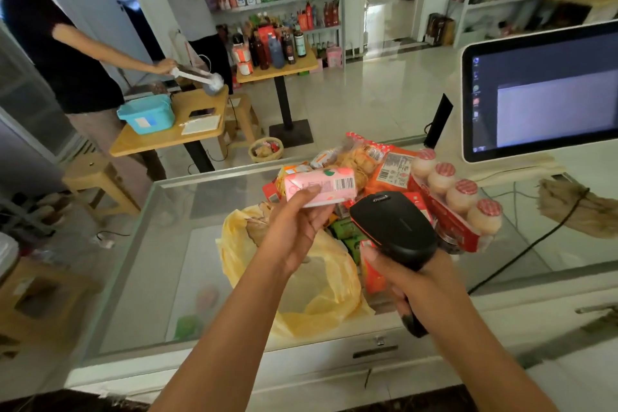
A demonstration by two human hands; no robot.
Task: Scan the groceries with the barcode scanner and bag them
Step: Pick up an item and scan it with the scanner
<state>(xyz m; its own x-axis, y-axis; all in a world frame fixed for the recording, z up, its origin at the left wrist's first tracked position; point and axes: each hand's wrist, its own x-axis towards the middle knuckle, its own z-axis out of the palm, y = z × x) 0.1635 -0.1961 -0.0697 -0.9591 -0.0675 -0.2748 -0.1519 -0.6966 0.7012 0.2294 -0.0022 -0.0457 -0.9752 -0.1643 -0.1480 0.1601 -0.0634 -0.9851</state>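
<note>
My left hand (294, 224) holds a small pink carton (322, 186) up above the counter, its barcode facing me at the right end. My right hand (398, 278) grips the handle of a black barcode scanner (394, 227), whose head sits just below and right of the carton. A yellow plastic bag (321, 284) lies open on the glass counter under my left wrist. Behind it is a heap of groceries: orange snack packets (389, 167) and a row of small yoghurt bottles in a red pack (458, 194).
The glass counter (160, 244) has a drawer front along its near edge. A white monitor (541, 94) stands at the right, with a brown cloth (575, 207) and a black cable beside it. Two people, wooden tables and stocked shelves fill the shop beyond.
</note>
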